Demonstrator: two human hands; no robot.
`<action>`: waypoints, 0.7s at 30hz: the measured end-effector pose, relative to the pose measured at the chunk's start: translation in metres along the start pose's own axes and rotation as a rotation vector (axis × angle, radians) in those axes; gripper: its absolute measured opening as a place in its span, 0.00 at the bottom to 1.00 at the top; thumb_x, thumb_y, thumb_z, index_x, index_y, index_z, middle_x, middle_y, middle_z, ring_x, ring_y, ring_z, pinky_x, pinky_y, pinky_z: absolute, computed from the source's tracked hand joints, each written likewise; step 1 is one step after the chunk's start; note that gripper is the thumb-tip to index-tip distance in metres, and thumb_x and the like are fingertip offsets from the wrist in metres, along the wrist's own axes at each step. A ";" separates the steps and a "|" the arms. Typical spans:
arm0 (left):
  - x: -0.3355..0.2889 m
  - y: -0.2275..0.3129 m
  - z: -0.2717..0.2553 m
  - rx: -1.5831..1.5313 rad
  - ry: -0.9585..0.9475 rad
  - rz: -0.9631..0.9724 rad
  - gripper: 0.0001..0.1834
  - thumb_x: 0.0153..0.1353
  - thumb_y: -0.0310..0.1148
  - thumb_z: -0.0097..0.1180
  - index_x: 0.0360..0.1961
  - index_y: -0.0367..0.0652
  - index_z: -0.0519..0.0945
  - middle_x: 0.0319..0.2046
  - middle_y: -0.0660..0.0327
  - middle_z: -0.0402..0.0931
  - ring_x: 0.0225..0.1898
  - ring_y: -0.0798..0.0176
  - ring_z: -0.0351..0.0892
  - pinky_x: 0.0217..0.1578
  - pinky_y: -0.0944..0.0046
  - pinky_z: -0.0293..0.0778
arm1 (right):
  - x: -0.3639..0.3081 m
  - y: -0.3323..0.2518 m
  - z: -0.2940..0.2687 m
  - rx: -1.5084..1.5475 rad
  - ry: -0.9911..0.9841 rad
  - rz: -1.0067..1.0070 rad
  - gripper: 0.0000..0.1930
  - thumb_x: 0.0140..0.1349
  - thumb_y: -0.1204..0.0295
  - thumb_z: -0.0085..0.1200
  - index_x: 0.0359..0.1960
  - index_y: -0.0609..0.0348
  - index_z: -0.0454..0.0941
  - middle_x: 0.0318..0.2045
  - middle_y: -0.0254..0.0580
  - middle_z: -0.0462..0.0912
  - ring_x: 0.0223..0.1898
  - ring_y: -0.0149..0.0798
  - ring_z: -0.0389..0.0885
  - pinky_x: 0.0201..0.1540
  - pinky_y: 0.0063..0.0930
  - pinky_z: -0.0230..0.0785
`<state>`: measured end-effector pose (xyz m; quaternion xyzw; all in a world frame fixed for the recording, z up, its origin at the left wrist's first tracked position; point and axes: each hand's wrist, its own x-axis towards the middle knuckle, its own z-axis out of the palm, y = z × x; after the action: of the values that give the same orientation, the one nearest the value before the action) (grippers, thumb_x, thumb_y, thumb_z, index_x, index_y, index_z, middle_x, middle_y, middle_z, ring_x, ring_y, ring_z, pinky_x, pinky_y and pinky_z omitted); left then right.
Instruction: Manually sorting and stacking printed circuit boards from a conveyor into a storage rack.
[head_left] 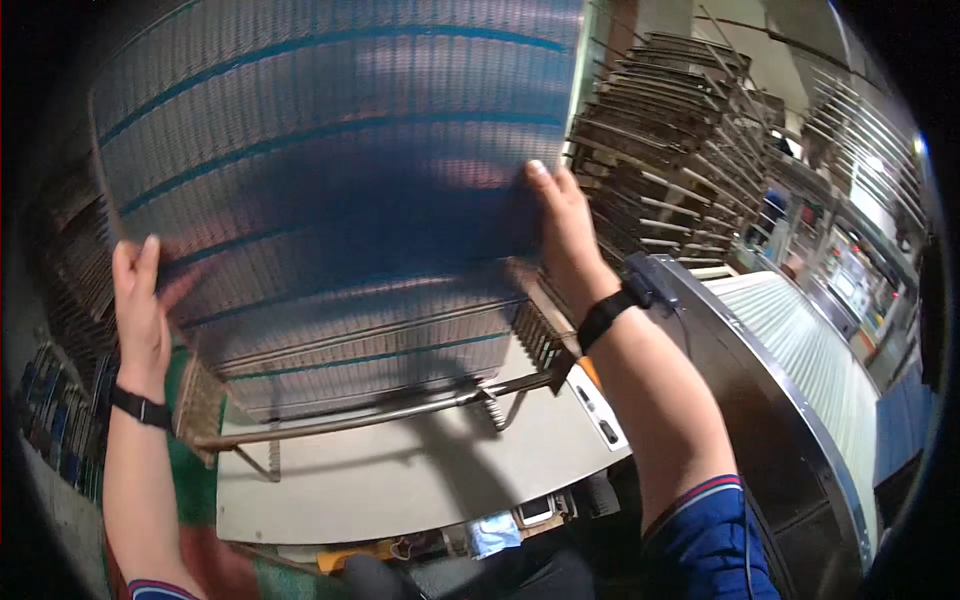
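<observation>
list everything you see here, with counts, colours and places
panel: one, silvery with blue-green stripes, between the hands
racked panel: at least one, similar colours, behind the rack's front bar
rack: one, rusty brown, on the table
spring: one, grey, at the front bar
table: one, off-white, below the rack
stacked racks: several, brown, upper right
slatted surface: one, pale green, right
cloth: one, light blue, bottom centre
wristbands: two, black, one per wrist
sleeves: two, navy with red and white trim, lower edge
left hand: one, bare, on the panel's left edge
right hand: one, bare, on its right edge
</observation>
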<state>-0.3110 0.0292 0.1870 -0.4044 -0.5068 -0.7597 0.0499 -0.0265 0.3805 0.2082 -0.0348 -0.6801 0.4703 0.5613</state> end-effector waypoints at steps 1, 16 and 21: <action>0.000 0.002 0.000 0.001 0.023 0.007 0.11 0.71 0.40 0.51 0.40 0.46 0.66 0.43 0.64 0.71 0.50 0.67 0.73 0.56 0.61 0.73 | -0.006 0.000 0.003 0.082 -0.019 0.003 0.20 0.68 0.61 0.53 0.53 0.65 0.73 0.45 0.38 0.80 0.46 0.30 0.74 0.53 0.27 0.65; 0.000 -0.028 -0.007 0.252 0.129 -0.042 0.45 0.69 0.46 0.53 0.74 0.38 0.41 0.74 0.50 0.40 0.75 0.54 0.41 0.71 0.55 0.41 | -0.013 0.037 -0.008 -0.099 0.109 -0.149 0.39 0.66 0.62 0.56 0.71 0.65 0.48 0.67 0.60 0.57 0.68 0.49 0.57 0.69 0.38 0.50; 0.003 -0.006 0.005 0.225 -0.005 0.181 0.35 0.69 0.41 0.53 0.71 0.45 0.52 0.63 0.57 0.61 0.65 0.58 0.60 0.66 0.56 0.55 | -0.004 0.013 0.001 -0.046 0.132 -0.158 0.46 0.63 0.58 0.58 0.72 0.69 0.43 0.71 0.61 0.52 0.72 0.50 0.51 0.72 0.41 0.44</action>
<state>-0.3133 0.0370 0.1856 -0.4420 -0.5504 -0.6895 0.1620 -0.0323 0.3845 0.1962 -0.0248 -0.6527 0.4056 0.6395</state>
